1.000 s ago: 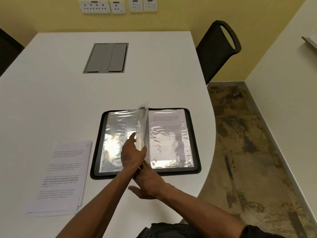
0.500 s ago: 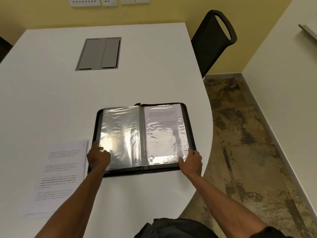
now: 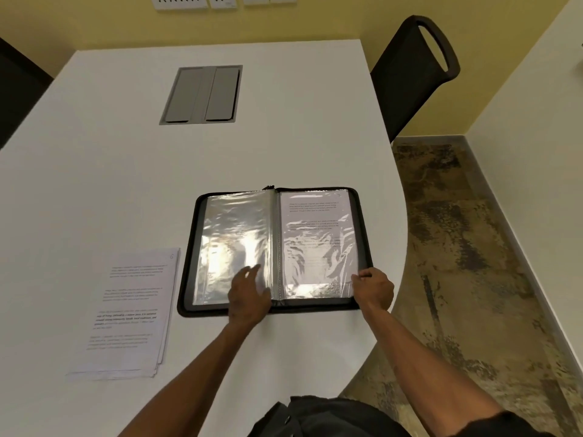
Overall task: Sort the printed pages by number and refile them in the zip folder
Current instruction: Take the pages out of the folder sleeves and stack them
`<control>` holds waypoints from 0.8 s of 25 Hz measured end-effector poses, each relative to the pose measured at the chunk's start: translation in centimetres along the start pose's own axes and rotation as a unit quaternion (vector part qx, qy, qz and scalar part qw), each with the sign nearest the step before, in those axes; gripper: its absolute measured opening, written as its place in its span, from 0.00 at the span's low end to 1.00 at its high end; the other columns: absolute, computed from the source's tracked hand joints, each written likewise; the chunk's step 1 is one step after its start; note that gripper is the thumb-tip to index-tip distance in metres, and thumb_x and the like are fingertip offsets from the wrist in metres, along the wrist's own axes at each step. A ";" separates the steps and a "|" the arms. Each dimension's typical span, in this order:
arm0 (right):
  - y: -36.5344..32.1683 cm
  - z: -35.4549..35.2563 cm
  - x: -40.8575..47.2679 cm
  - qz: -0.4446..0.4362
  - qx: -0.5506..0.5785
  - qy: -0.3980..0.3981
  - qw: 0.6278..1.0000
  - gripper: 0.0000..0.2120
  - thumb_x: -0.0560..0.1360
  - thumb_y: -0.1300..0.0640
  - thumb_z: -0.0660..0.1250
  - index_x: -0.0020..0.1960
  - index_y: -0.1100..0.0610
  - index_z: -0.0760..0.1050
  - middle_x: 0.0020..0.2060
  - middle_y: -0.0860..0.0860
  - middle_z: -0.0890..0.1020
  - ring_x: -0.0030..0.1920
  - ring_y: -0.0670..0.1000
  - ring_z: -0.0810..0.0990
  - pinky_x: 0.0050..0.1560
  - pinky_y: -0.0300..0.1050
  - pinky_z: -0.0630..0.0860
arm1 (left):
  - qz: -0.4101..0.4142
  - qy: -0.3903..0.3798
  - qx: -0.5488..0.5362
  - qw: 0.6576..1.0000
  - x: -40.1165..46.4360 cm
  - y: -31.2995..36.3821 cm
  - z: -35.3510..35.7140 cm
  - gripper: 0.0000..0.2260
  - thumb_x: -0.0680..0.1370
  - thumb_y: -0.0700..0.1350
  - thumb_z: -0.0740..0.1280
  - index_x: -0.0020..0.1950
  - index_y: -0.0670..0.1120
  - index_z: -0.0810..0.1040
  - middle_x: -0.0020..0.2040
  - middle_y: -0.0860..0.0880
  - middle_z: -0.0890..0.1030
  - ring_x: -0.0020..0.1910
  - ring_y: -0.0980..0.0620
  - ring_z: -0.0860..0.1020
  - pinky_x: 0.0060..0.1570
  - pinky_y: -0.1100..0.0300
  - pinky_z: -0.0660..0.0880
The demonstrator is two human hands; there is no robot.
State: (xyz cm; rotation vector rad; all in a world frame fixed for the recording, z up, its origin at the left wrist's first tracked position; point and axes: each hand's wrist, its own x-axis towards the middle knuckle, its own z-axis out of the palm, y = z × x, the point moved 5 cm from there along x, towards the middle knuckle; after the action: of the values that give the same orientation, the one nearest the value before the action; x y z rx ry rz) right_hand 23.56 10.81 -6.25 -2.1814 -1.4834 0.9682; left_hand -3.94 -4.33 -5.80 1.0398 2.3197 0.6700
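The open zip folder [image 3: 274, 247] lies at centre frame. The left hand [image 3: 249, 298] rests flat, fingers spread, on the empty sleeve [image 3: 235, 244]; the right hand [image 3: 373, 288] pinches the filled sleeve's [image 3: 317, 244] lower corner. Best to pin the folder down, then slide in pages from the lower-left stack [image 3: 129, 313] squarely.

The text on the stack of printed pages [image 3: 126, 310] is too small to read. Glare hides the inside of the zip folder's [image 3: 189, 247] left sleeve [image 3: 233, 244]. The wall sockets [image 3: 220, 1] are cut by the top edge. The left hand [image 3: 249, 298] covers the folder's near edge.
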 end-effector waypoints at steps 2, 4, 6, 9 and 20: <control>-0.3 -0.3 -0.4 -0.024 -0.001 0.017 1.000 0.05 0.75 0.55 0.73 0.43 0.55 0.80 0.42 0.55 0.85 0.40 0.55 0.80 0.40 0.44 0.76 | 0.027 -0.014 -0.024 0.999 -1.0 2.0 1.4 0.25 0.74 0.46 0.69 0.71 0.45 0.73 0.67 0.45 0.75 0.68 0.45 0.71 0.67 0.54 0.66; -0.9 -0.6 -1.0 -0.060 0.000 0.051 0.997 0.06 0.75 0.54 0.73 0.43 0.57 0.81 0.43 0.55 0.84 0.39 0.53 0.80 0.38 0.44 0.76 | 0.037 -0.022 -0.056 0.998 -1.7 3.5 2.4 0.19 0.75 0.44 0.70 0.66 0.46 0.77 0.61 0.48 0.79 0.62 0.48 0.75 0.61 0.60 0.69; -1.5 -0.7 -1.6 -0.079 0.023 0.062 0.995 0.07 0.75 0.54 0.73 0.44 0.58 0.80 0.42 0.54 0.83 0.41 0.54 0.81 0.39 0.45 0.78 | 0.043 -0.031 -0.075 0.996 -2.0 4.5 3.2 0.14 0.74 0.43 0.71 0.60 0.47 0.81 0.53 0.51 0.82 0.53 0.51 0.79 0.56 0.59 0.75; -1.7 -0.4 -2.2 -0.018 0.152 -0.020 0.988 0.05 0.77 0.58 0.72 0.50 0.57 0.78 0.44 0.52 0.83 0.45 0.54 0.82 0.43 0.45 0.79 | 0.032 -0.062 -0.069 0.995 -2.2 5.4 4.2 0.10 0.73 0.45 0.73 0.53 0.50 0.82 0.46 0.54 0.82 0.44 0.57 0.80 0.47 0.59 0.78; -2.1 -1.0 -2.8 0.012 0.272 -0.101 0.957 0.15 0.73 0.57 0.77 0.58 0.57 0.80 0.44 0.54 0.86 0.42 0.52 0.85 0.41 0.44 0.79 | -0.013 -0.017 -0.052 0.998 -2.7 7.3 4.9 0.08 0.73 0.53 0.74 0.42 0.51 0.78 0.33 0.57 0.79 0.33 0.60 0.76 0.30 0.66 0.66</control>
State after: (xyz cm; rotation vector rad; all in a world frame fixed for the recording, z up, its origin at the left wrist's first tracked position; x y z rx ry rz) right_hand 22.20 9.19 -3.31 -1.7424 -1.0911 1.4427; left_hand 4.55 -1.07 -4.33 0.9650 2.2395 0.7490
